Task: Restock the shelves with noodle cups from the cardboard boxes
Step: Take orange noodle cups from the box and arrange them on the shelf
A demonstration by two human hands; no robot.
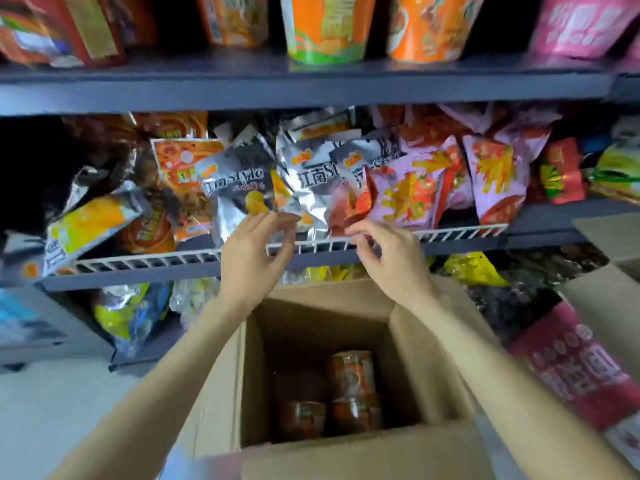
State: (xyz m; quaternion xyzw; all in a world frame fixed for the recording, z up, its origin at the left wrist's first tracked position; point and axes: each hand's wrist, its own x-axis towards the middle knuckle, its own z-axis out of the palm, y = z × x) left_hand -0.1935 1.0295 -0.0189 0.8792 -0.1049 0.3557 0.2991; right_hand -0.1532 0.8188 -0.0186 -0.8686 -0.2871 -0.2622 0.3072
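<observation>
both hands up at the white wire rail (145,263) fronting the grey metal middle shelf (540,220). left hand (254,252) has fingers loosely spread, tips touching the lower edge of a silver foil snack bag (239,188); it grips nothing that shows. right hand (388,258) has fingers curled at the rail just below a red-and-pink snack bag (408,195); cannot tell whether it pinches the bag's edge or only the wire. readable print: silver bags above the left hand carry "江南style" with a small yellow logo; smaller text too blurred. pink bags beyond the right hand show only orange-yellow graphics. below and between the forearms, an open brown cardboard box (252,386), flaps up, deep in shade. inside, orange-red noodle cups (351,375): one stands upright, long axis vertical, on lower ones; labels unreadable, count unclear in the dark. above the hands, on the upper shelf (277,88), orange-and-green noodle cups (327,27) stand upright, tops cut off by the frame edge. right of the right forearm, a pink-and-red printed pack (571,372), blurred.
</observation>
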